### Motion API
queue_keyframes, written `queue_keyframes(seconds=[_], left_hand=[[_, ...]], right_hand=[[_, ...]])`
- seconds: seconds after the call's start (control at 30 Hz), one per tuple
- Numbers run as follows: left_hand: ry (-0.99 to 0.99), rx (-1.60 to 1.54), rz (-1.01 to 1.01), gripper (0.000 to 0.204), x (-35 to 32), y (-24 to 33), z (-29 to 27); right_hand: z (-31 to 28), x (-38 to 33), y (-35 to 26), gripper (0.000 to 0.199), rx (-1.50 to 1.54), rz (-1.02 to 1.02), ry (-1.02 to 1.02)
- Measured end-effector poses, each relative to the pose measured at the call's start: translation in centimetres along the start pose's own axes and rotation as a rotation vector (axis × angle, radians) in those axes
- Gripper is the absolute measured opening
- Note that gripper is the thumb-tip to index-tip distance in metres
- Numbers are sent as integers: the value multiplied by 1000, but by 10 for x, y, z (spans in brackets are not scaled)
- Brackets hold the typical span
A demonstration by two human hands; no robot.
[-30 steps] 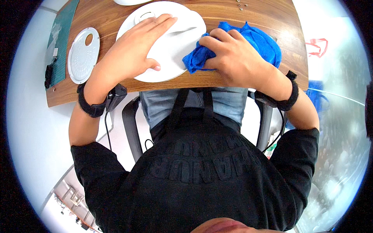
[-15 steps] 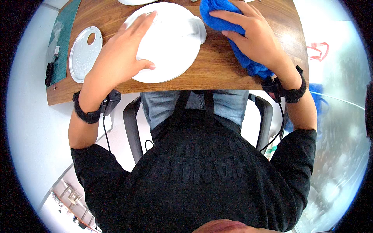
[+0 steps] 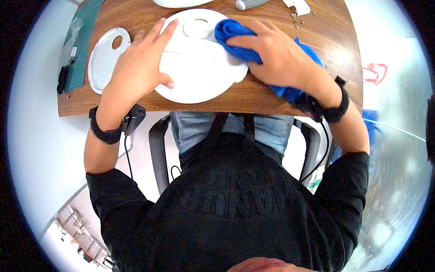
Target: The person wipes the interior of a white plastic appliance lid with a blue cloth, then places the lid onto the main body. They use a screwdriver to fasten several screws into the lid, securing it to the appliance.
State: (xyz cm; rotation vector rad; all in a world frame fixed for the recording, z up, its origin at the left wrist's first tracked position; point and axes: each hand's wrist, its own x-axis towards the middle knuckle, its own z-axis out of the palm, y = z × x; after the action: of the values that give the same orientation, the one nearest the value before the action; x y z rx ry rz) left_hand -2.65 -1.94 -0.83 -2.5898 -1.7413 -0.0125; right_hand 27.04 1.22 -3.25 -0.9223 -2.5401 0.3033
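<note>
A white round plastic housing [image 3: 195, 77] lies on the wooden table, with a ringed circle near its far edge and a small tab at its near right rim. My left hand [image 3: 140, 63] rests on its left side, fingers stretched and spread, thumb apart from them. My right hand [image 3: 276, 56] is closed around a bunched blue cloth [image 3: 235, 38], which presses on the housing's right upper side. More of the cloth trails beneath that hand onto the table. The palm hides part of the cloth.
A white oval plate with a hole [image 3: 102, 68] lies left of the housing, beside a green cutting mat [image 3: 84, 54]. Beyond are another white part [image 3: 183, 2], a grey rod-like piece [image 3: 249, 3], and a small white bracket [image 3: 297, 6] near several screws [image 3: 297, 20].
My right hand has brought the cloth leftward and nearer, onto the housing. The housing has turned clockwise; its tab moved from the right side to the near right, and its ringed circle now shows.
</note>
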Motion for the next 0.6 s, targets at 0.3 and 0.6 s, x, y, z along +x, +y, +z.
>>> queue_keyframes(seconds=[0.3, 0.6], left_hand=[[-115, -83, 24, 113, 9, -13, -6], [-101, -145, -84, 116, 23, 3, 1]], right_hand=[[-6, -16, -34, 47, -18, -26, -131], [-3, -14, -28, 47, -122, -88, -103]])
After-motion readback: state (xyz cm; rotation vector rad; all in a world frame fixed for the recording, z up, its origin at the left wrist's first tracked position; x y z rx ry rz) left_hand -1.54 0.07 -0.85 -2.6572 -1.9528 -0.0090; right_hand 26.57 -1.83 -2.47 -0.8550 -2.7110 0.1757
